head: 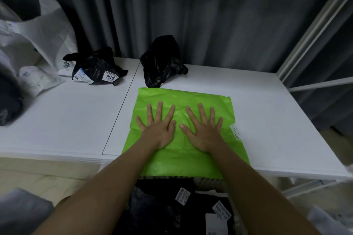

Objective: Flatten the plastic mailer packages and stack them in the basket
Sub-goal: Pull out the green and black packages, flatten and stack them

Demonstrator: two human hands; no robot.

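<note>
With my left hand [158, 129] and right hand [202, 131] both spread flat, gripping nothing, on the green mailer [183, 150] at the surface's [267, 120] near edge, I reckon pushing too hard could slide its overhanging end off before it's flat.

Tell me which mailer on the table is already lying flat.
The green mailer under both open hands; the two black mailers behind it are still crumpled.
</note>
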